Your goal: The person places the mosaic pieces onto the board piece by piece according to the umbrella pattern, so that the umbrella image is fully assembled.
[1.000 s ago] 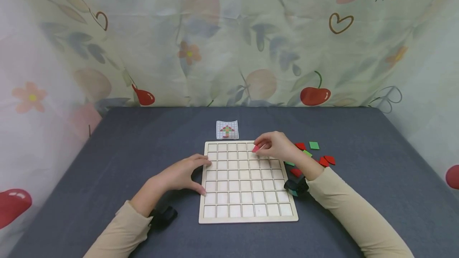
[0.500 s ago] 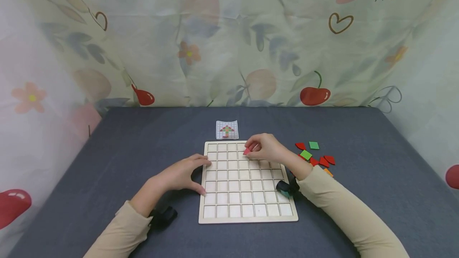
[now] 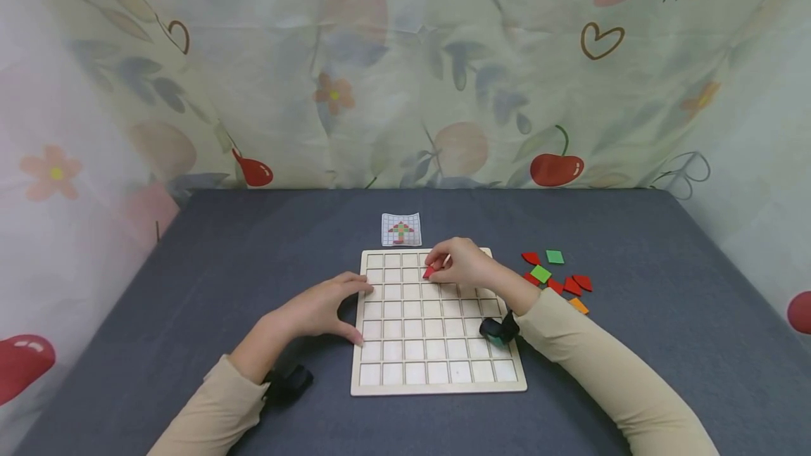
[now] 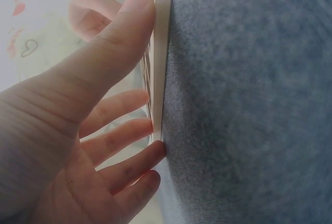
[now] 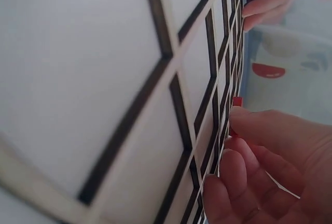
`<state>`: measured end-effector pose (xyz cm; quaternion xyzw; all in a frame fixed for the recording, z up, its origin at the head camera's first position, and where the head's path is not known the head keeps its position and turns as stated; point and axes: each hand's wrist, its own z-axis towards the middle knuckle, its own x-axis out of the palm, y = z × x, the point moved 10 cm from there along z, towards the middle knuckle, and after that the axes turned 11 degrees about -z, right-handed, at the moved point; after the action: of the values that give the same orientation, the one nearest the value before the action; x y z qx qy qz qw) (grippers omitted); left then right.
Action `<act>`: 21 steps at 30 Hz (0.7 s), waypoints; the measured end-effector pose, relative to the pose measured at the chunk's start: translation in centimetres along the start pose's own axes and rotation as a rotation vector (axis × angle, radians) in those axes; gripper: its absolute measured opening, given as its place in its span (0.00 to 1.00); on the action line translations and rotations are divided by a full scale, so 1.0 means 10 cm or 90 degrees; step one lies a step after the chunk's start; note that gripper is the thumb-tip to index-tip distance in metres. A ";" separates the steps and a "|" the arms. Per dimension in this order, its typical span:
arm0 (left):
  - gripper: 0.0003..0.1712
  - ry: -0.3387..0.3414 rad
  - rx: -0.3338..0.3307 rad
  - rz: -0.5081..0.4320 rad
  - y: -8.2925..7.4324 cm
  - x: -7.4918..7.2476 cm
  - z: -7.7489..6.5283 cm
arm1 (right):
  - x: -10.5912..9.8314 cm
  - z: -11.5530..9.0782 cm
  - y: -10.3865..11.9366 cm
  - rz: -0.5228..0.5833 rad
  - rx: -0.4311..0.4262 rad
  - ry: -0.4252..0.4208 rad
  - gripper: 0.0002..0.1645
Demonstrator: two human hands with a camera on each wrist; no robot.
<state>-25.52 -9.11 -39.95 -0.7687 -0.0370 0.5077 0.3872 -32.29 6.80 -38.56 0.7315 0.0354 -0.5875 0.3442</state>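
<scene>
A wooden grid board (image 3: 405, 350) lies flat on the table. My left hand (image 3: 319, 307) rests at its left edge, thumb and fingers spread and touching the rim (image 4: 163, 42). Over the upper part of the board, my right hand (image 3: 465, 264) pinches a small red tile (image 3: 428, 272) between thumb and fingers. The tile is just at the grid's surface, in the second row from the back; its exact shape is partly hidden by the fingers. In the right wrist view only a sliver of the red tile (image 5: 237, 101) shows beyond the thumb.
Several loose tiles lie right of the board, among them a light green tile (image 3: 554, 257), a bright green tile (image 3: 541, 274), an orange tile (image 3: 579, 306) and red ones (image 3: 582, 282). A small card (image 3: 401, 229) with a coloured grid pattern lies behind the board.
My right hand has moved left over the board with the red tile and slightly toward the near side, uncovering more loose tiles. My left hand has stayed where it was.
</scene>
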 end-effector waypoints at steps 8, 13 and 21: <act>0.48 0.004 -0.003 0.001 0.00 0.00 0.00 | 0.06 0.02 -0.02 0.005 0.033 0.024 0.10; 0.48 0.003 -0.001 0.001 -0.01 0.00 0.00 | 0.07 0.02 -0.01 0.011 0.034 0.031 0.10; 0.48 -0.001 0.004 0.002 -0.01 -0.01 0.00 | 0.04 0.01 -0.01 0.015 0.030 0.027 0.10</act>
<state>-25.50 -9.12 -39.87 -0.7672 -0.0345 0.5092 0.3885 -32.28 6.71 -38.96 0.7519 0.0205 -0.5685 0.3331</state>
